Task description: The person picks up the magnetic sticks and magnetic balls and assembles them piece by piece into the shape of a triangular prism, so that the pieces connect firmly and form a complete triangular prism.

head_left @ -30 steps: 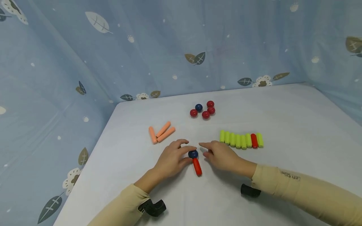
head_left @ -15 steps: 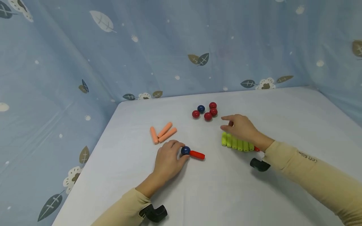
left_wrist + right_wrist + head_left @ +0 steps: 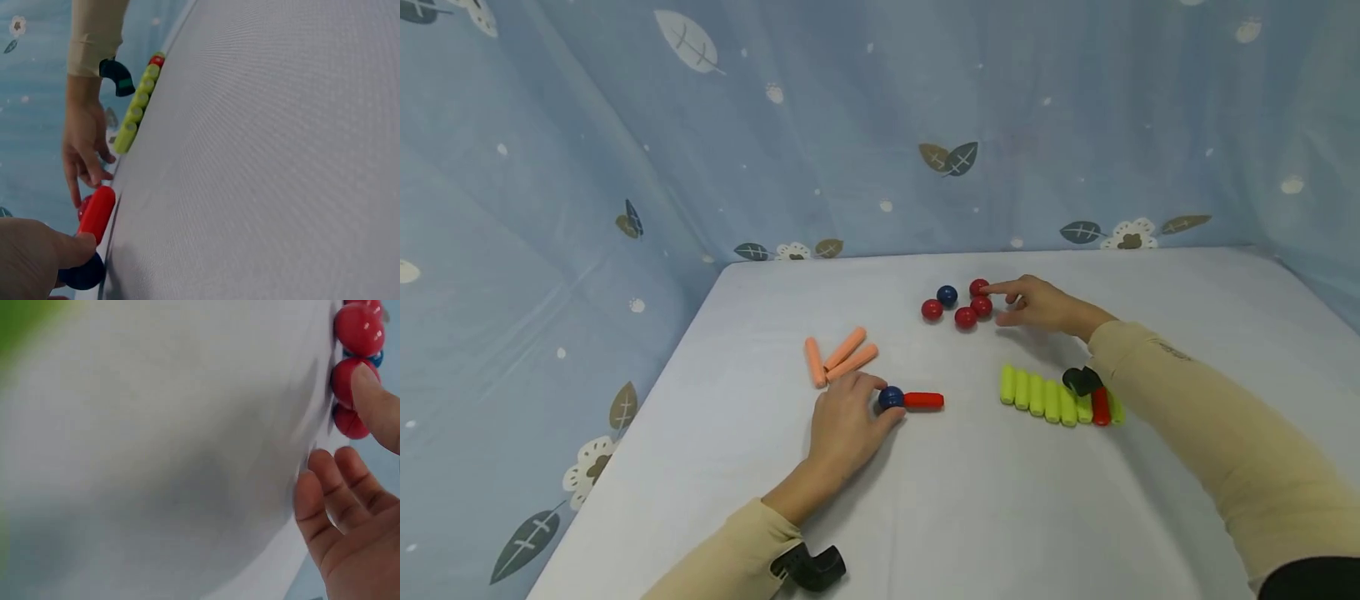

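Observation:
My left hand point(image 3: 845, 425) pinches a dark blue ball point(image 3: 891, 398) between thumb and fingers, low over the white table. A short red stick point(image 3: 923, 401) is joined to that ball and points right. In the left wrist view, the red stick point(image 3: 98, 214) rises past the thumb, with the blue ball point(image 3: 87, 273) partly hidden below. Farther back, my right hand point(image 3: 1041, 304) reaches over a cluster of glossy balls, index finger stretched to the rearmost red ball point(image 3: 979, 287). In the right wrist view, the thumb overlaps a red ball point(image 3: 345, 380) while other fingers are bent and hold nothing.
Beside the reached ball lie more red balls point(image 3: 966, 317) and a loose blue ball point(image 3: 947, 295). Orange sticks point(image 3: 852, 362) lie behind my left hand. Under my right forearm is a row of lime-green sticks point(image 3: 1037, 395) with one red stick point(image 3: 1101, 407) among them.
My right hand has left the blue ball's side and moved back and right to the ball cluster. In my left hand, the blue ball with its red stick has turned from pointing toward me to pointing right.

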`<state>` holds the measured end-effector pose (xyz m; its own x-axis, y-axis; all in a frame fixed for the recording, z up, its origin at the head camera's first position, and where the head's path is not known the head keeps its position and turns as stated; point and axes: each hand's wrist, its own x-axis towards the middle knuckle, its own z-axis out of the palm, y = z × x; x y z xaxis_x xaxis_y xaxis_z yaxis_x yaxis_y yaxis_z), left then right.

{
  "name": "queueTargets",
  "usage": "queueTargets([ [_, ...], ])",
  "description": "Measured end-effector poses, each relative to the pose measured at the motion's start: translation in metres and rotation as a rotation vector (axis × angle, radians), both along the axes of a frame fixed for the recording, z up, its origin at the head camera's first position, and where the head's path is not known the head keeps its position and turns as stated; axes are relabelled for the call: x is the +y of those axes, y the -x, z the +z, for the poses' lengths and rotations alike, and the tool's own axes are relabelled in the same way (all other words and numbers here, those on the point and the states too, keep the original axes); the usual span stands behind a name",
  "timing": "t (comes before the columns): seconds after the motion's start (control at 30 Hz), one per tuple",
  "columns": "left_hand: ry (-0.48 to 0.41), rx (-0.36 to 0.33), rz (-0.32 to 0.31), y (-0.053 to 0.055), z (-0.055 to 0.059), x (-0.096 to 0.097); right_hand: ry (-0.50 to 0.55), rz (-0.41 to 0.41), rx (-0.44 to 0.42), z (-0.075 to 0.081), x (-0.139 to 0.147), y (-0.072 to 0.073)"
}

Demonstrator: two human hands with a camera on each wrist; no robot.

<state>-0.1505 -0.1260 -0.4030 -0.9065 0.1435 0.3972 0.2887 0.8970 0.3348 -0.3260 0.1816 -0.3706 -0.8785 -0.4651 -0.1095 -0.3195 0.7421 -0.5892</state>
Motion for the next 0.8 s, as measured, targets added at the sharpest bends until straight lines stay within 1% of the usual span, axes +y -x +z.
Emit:
queueTargets([
  [0.17, -0.031, -0.012, -0.025, -0.001, -0.001, -0.003, 0.012, 0.036, -0.028, -0.005, -0.005, 0.007],
  [0.3, -0.041, -0.021, -0.022, 0.0, -0.001, -0.005, 0.0, 0.063, -0.01, -0.007, -0.008, 0.014],
  [0.47, -0.056, -0.044, -0.025, -0.002, -0.001, -0.005, -0.031, 0.068, 0.014, -0.007, -0.012, 0.014],
  [0.57, -0.06, -0.051, -0.031, -0.002, -0.001, -0.006, -0.059, 0.062, 0.018, -0.006, -0.012, 0.012],
  [0.67, -0.061, -0.043, -0.034, -0.001, 0.0, -0.006, -0.089, 0.041, 0.032, -0.002, -0.008, 0.008],
  [0.73, -0.054, -0.034, -0.037, 0.0, 0.002, -0.007, -0.087, 0.03, 0.044, 0.004, -0.004, 0.003],
  [0.8, -0.05, -0.04, -0.038, 0.002, 0.004, -0.008, -0.07, 0.022, 0.063, 0.01, -0.002, -0.005],
])
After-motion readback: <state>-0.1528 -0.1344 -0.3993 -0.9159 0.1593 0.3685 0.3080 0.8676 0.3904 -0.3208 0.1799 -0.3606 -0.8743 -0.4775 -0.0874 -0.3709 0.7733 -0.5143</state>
